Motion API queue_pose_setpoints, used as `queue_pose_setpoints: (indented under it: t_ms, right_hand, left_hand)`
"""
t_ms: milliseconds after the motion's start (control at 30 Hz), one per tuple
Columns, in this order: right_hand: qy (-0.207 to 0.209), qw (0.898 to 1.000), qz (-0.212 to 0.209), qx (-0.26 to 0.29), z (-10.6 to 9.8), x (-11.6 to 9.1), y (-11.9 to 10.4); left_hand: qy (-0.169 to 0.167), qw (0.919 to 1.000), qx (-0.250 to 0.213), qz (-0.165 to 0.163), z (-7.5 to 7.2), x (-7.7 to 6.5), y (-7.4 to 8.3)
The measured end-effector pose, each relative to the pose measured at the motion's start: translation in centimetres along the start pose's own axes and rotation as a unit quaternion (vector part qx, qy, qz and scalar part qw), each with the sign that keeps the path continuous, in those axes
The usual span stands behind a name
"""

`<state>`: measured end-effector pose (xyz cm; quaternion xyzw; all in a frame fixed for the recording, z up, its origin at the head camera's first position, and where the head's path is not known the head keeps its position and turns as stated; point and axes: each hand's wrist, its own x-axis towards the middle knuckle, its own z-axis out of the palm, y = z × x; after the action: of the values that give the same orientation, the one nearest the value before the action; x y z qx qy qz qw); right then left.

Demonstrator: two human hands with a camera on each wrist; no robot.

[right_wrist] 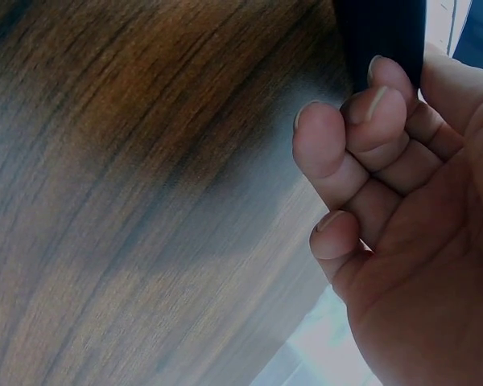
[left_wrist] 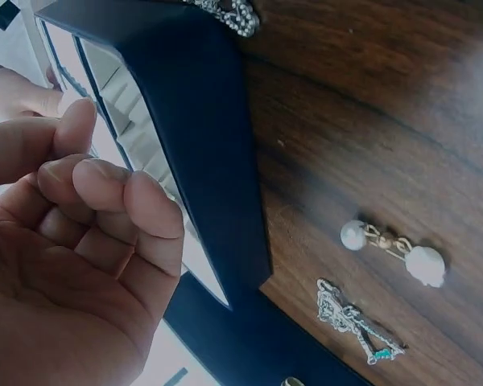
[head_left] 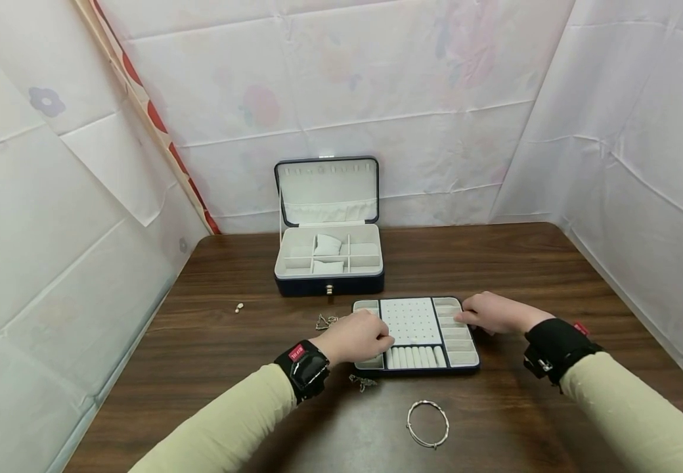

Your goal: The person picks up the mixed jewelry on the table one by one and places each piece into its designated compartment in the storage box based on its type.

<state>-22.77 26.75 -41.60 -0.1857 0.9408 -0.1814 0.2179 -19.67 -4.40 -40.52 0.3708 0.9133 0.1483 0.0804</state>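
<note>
Pale sleeves (head_left: 223, 417) come in from the near left and near right in the head view, black bands (head_left: 308, 381) at the wrists. Between the hands lies the tray (head_left: 415, 371), flat on the table (head_left: 513, 420). The left hand (head_left: 358, 336) is over the tray's left compartments, fingers bent; the right hand (head_left: 494, 313) grips the tray's right edge, thumb over the rim. A bangle (head_left: 448, 426) lies on the near side of the tray, one chain (head_left: 362, 382) just beside its near left corner and another chain (head_left: 325, 322) beyond the left hand. Farther left are the earrings (head_left: 239, 307). On the far side stands the box (head_left: 297, 287), lid up, with two cushions (head_left: 328, 245) in its compartments; a sheet (head_left: 341, 79) hangs behind.

From the left wrist, the left hand's fingers are curled in front of the tray, the thumb near the index finger; whether anything is pinched there cannot be told.

From the right wrist, the right hand's fingers curl against the tray's dark outer side, the thumb on the other side of the edge.
</note>
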Motion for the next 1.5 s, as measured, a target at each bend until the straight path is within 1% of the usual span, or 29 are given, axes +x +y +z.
queue_pose_setpoints:
  t_ms: [233,567,800,933,1300,1500]
  right_hand:
    - [0.002,1.000,0.001,-0.002,0.0,0.0,0.0]
    - [0.005,1.000,0.000,-0.005,0.0,0.0,0.0]
    - [0.007,1.000,-0.015,-0.001,0.0,0.0,0.1]
    - [0.005,1.000,-0.016,0.006,0.0,-0.1,0.1]
    - [0.006,1.000,-0.011,0.010,0.0,-0.3,0.0]
    - [0.006,1.000,-0.009,0.006,0.0,-0.2,0.0]
  left_hand:
    - [-0.007,0.9999,0.005,-0.011,0.5,0.1,0.2]
    - [-0.018,0.9992,0.028,-0.023,1.1,0.1,0.5]
    - [-0.014,0.9987,0.041,-0.027,1.1,0.1,0.8]
    - [-0.013,0.9982,0.048,-0.034,1.3,0.1,1.1]
    - [-0.011,0.9945,0.059,-0.086,1.5,0.6,2.7]
    - [-0.007,0.9901,0.079,-0.116,1.3,0.6,3.6]
